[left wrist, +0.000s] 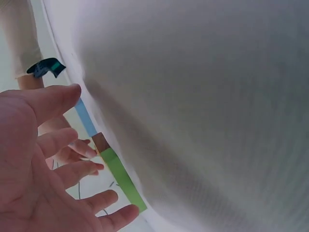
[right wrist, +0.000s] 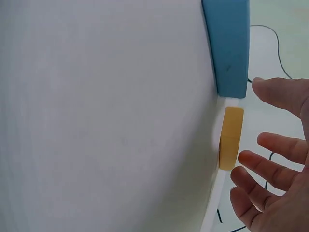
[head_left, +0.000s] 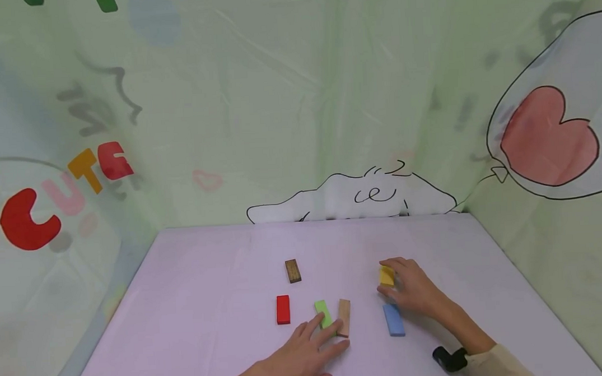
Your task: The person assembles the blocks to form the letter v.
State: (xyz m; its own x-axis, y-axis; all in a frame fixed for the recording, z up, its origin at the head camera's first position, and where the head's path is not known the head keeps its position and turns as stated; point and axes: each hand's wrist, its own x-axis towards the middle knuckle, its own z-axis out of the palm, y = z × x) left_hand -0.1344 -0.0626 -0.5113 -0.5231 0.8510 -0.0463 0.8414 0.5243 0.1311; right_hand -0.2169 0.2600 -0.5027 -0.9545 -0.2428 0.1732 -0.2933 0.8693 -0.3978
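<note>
My left hand (head_left: 303,359), fingers spread, reaches over a light green block (head_left: 324,312) and a pale wooden block (head_left: 344,316). In the left wrist view its fingertips lie close to the green block (left wrist: 123,181), and nothing is held in the palm. Around the yellow block (head_left: 386,276) my right hand (head_left: 411,287) has its thumb on the near side and its fingers on the far side. The right wrist view shows a gap between those fingers and the yellow block (right wrist: 231,138). Just nearer than the yellow one lies a blue block (head_left: 394,320).
A red block (head_left: 283,310) lies left of the green one, with a dark brown block (head_left: 293,271) farther back. All rest on a pale table (head_left: 204,282). Printed cloth walls (head_left: 277,110) stand behind and at both sides. A black band (head_left: 450,359) is on the right wrist.
</note>
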